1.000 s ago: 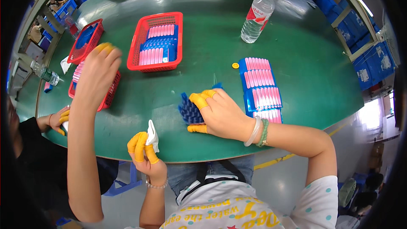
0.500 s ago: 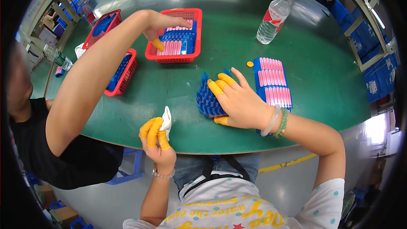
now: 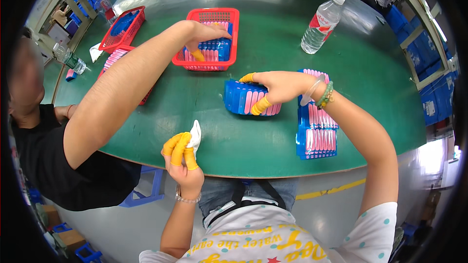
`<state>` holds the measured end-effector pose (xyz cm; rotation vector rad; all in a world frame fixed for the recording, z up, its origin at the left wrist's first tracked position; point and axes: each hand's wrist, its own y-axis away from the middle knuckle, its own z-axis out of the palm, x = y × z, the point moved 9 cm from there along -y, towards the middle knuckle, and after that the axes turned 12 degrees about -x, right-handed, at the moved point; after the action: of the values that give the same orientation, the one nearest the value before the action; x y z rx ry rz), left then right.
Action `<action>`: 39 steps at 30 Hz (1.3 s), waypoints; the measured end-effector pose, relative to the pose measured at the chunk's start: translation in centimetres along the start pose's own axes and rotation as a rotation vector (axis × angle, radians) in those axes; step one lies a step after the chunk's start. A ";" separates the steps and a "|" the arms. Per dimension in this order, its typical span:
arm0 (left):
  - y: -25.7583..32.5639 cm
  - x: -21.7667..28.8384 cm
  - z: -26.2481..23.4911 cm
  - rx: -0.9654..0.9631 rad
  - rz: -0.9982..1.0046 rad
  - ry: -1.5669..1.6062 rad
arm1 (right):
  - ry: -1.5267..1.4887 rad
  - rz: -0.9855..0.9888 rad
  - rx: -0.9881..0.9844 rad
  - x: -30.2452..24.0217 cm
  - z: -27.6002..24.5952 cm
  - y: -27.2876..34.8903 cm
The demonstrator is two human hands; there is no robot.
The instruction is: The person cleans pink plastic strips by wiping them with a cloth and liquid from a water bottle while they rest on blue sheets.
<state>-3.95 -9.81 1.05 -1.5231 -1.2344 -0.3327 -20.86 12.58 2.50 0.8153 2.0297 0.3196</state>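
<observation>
My right hand grips a blue tray lined with pink oblong pieces. Its yellow-capped fingers hold the far edge and the thumb presses the near side. Close to the table's front edge, my left hand pinches a folded white cloth between yellow-capped fingers. To the right lie more blue trays with pink pieces, partly covered by my right wrist. A co-worker's hand reaches into a red basket that holds similar trays.
A clear water bottle stands at the far right of the green table. Another red basket is on the left, with one more partly hidden behind the co-worker's arm. Beyond that arm stands a second bottle.
The tray in my right hand has turned, and its pink pieces now show. My right hand has shifted slightly farther away. The left hand still pinches the cloth; the co-worker's hand remains at the basket.
</observation>
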 end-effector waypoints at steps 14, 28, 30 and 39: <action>1.1 -1.0 -0.3 -0.010 -0.026 0.035 | 0.367 0.188 0.122 2.6 -1.1 -2.5; 0.3 -1.0 0.5 -0.086 0.003 0.017 | 0.357 0.244 0.070 2.9 1.1 -2.0; 0.2 -1.6 0.3 -0.091 -0.058 0.185 | 0.395 0.167 0.145 1.8 0.7 -1.4; -7.7 2.0 8.0 -0.792 -0.041 0.537 | 0.525 0.093 0.228 -0.7 3.1 -0.6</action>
<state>-12.51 -3.08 3.89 -1.8753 -0.7186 -1.2813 -18.31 11.40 0.97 1.0503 2.5554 0.3899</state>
